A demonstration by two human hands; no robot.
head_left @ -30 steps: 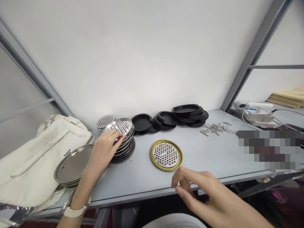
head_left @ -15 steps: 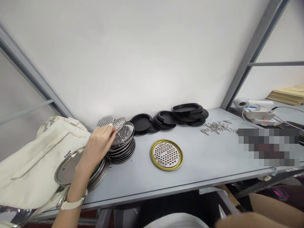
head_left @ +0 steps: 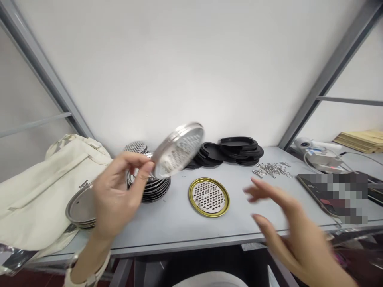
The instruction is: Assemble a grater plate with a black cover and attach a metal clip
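Observation:
Pinched at its rim between my left thumb and fingers, a round metal grater disc (head_left: 179, 151) is raised and tilted, a little blurred by motion. My left hand (head_left: 119, 191) is in front of a stack of round metal discs (head_left: 157, 191), which it partly hides. My right hand (head_left: 290, 231) is over the table's right part, fingers apart, holding nothing. Between the hands lies a gold-rimmed round plate (head_left: 191, 200) with a perforated grater disc (head_left: 208, 196) on it, its teeth facing up.
Black round holders (head_left: 237, 147) are piled along the wall, beside a heap of small metal clips (head_left: 272, 170). At left are grey metal plates (head_left: 82, 207) and a cream cloth bag (head_left: 60, 175). A dark flat object (head_left: 317, 195) and a white device (head_left: 324, 157) are at right.
My left hand has lifted the grater disc off the stack and brought it right, toward me. My right hand has risen from below the table edge to above it, fingers spread.

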